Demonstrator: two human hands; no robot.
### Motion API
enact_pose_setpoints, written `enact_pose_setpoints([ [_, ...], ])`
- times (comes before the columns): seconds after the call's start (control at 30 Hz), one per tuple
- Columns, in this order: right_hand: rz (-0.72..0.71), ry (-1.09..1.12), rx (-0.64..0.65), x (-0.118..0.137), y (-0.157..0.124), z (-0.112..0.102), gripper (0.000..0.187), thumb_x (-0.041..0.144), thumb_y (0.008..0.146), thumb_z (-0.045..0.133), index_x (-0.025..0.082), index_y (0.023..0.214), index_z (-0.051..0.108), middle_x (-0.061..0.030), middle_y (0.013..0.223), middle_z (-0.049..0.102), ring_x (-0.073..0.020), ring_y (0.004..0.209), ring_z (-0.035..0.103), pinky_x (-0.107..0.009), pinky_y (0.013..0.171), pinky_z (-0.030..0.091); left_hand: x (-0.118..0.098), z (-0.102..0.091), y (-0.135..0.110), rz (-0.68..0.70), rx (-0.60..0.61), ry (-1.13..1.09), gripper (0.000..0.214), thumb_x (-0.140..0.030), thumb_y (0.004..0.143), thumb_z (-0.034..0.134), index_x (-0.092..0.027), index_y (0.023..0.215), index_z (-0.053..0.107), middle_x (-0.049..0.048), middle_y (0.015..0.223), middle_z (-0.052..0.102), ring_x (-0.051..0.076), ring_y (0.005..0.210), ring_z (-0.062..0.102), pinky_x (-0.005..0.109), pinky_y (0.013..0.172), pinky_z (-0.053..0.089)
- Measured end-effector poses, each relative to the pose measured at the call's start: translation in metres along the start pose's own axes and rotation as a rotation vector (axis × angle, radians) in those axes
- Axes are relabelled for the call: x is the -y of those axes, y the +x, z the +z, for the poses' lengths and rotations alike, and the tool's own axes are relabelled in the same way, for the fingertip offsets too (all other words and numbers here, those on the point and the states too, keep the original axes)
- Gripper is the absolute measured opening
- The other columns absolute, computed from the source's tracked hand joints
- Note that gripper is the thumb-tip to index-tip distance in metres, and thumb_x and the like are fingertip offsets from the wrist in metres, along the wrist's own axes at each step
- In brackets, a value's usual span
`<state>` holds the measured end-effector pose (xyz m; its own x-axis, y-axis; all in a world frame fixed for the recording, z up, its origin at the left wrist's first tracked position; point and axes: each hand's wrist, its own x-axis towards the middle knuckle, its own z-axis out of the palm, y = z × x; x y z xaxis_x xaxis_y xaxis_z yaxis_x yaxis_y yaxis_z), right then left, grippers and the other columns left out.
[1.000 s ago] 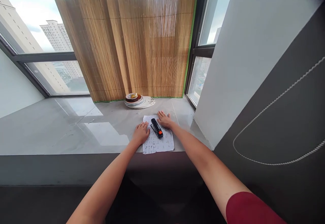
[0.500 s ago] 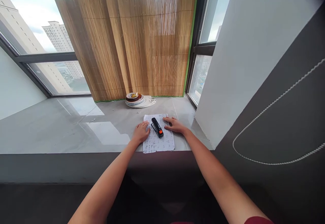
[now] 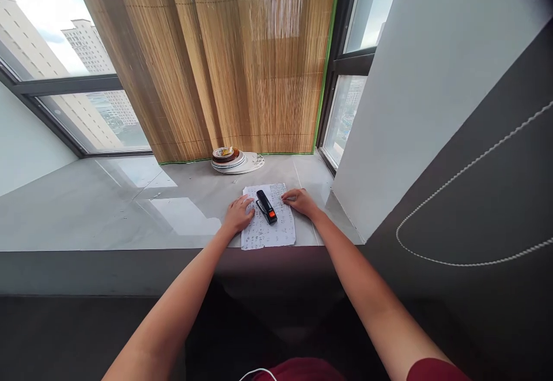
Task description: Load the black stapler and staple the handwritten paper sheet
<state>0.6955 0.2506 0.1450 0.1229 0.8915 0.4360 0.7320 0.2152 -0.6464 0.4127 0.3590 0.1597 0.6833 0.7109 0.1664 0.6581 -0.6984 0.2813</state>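
A printed sheet of paper (image 3: 270, 228) lies on the grey window ledge (image 3: 108, 214) near its front edge. A black stapler (image 3: 266, 206) with an orange end rests on the sheet, pointing away from me. My left hand (image 3: 237, 215) lies flat on the sheet's left edge, fingers spread. My right hand (image 3: 299, 201) rests on the sheet's right edge, fingers stretched toward the stapler but apart from it. Neither hand holds anything.
A stack of plates (image 3: 233, 160) stands at the back of the ledge, in front of a bamboo blind (image 3: 242, 64) leaning on the window. A white wall (image 3: 415, 82) closes the right side. The ledge stretches far to the left.
My right hand has slid from the sheet's top right corner down to its right edge. The view has moved closer and tipped downward. The left hand has barely shifted.
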Motion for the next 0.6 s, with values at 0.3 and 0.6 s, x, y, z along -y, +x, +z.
enact_pose_setpoints([
  [0.3, -0.019, -0.123, -0.053, 0.0087, -0.0032, 0.0004, 0.015, 0.010, 0.083, 0.070, 0.022, 0.087, 0.078, -0.0041, 0.086, 0.074, -0.0181, 0.075, 0.064, -0.034, 0.077, 0.051, 0.0017, 0.0001, 0.0000, 0.008, 0.001, 0.002, 0.051, -0.041, 0.101, 0.049, -0.028, 0.149, 0.057, 0.0062, 0.166, 0.046, 0.030, 0.156, 0.037, 0.050, 0.127, 0.031],
  [0.6, 0.005, -0.062, -0.078, 0.0114, -0.0037, -0.0034, 0.018, 0.010, 0.081, 0.065, 0.022, 0.088, 0.076, -0.0020, 0.083, 0.068, -0.0183, 0.078, 0.063, -0.035, 0.082, 0.053, -0.0005, -0.0015, -0.0002, -0.007, 0.010, 0.001, 0.051, -0.041, 0.100, 0.050, -0.028, 0.149, 0.057, 0.0053, 0.166, 0.046, 0.028, 0.156, 0.037, 0.049, 0.128, 0.031],
])
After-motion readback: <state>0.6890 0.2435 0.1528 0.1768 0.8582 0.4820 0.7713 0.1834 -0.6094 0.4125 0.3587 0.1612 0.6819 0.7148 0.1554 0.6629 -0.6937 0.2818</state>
